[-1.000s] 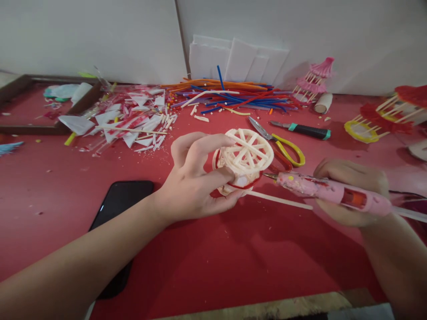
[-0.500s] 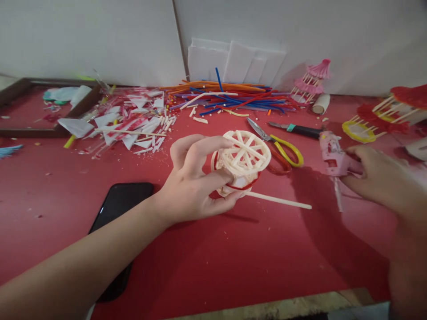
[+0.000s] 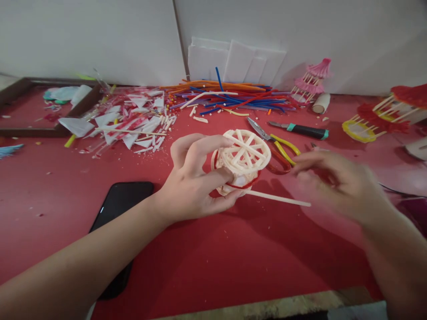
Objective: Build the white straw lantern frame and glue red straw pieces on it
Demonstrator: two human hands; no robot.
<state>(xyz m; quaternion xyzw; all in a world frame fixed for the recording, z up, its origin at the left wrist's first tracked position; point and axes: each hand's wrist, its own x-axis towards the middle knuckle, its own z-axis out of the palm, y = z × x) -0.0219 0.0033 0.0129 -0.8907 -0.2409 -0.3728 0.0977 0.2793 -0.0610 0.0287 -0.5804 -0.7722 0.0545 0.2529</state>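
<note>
My left hand (image 3: 200,175) is closed round a small round frame of cream fuzzy sticks (image 3: 248,153). Its top is a spoked wheel, with red trim lower down and a whitish part inside. A loose cream stick (image 3: 280,198) juts to the right from under my left thumb and fingertips. My right hand (image 3: 340,184), smeared by motion, is right of the frame and apart from it. Part of a pink glue gun (image 3: 320,148) shows above its fingers, and pink blur shows below; most of the gun is hidden. Scissors (image 3: 283,149) with yellow and red handles lie just behind.
A black phone (image 3: 122,209) lies near my left forearm. Behind are a heap of scraps (image 3: 133,120), coloured fuzzy sticks (image 3: 227,98) and a black-handled cutter (image 3: 305,130). Pink (image 3: 312,80) and red (image 3: 387,113) tiered models stand at the right. A brown tray (image 3: 30,132) lies far left.
My right hand has swung left and slightly down from the right side, the glue gun shifting with it. The cutter's handle end is uncovered. My left hand and the frame hardly differ.
</note>
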